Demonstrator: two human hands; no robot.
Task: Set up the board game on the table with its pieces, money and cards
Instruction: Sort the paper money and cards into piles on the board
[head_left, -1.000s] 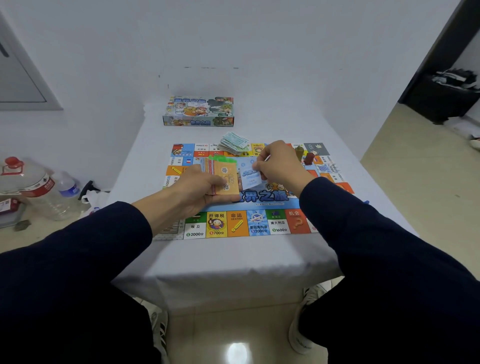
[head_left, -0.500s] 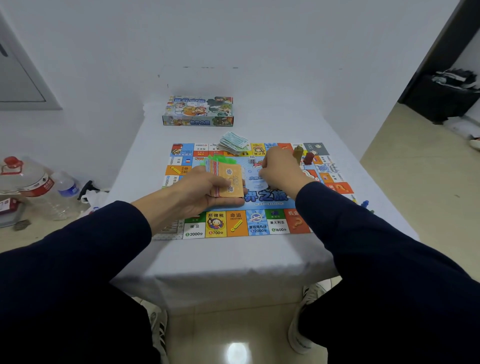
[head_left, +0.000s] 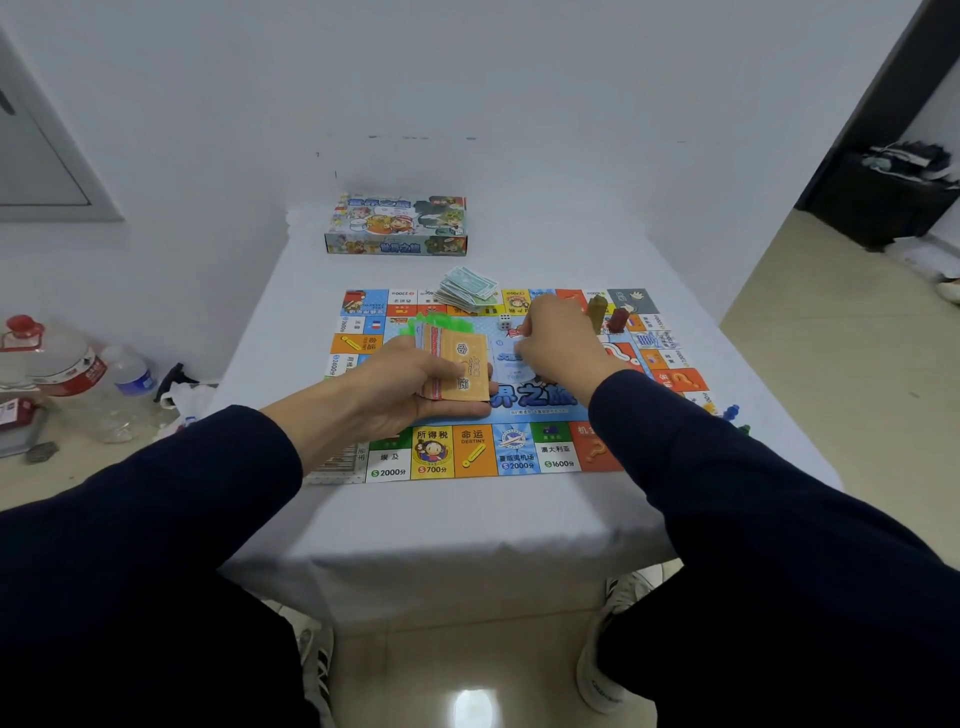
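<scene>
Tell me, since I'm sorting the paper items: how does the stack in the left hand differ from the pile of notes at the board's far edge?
The stack of cards is gripped on edge in the left hand; the pile of notes lies flat and loosely fanned on the board. The cards' facing side is orange-tan with green edges behind; the notes are pale green-blue. Both are thick paper stacks over the board.

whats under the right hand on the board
Under the right hand a pale blue card lies on the game board, partly showing. Fingers hide its far edge, so any grip is unclear.
</scene>
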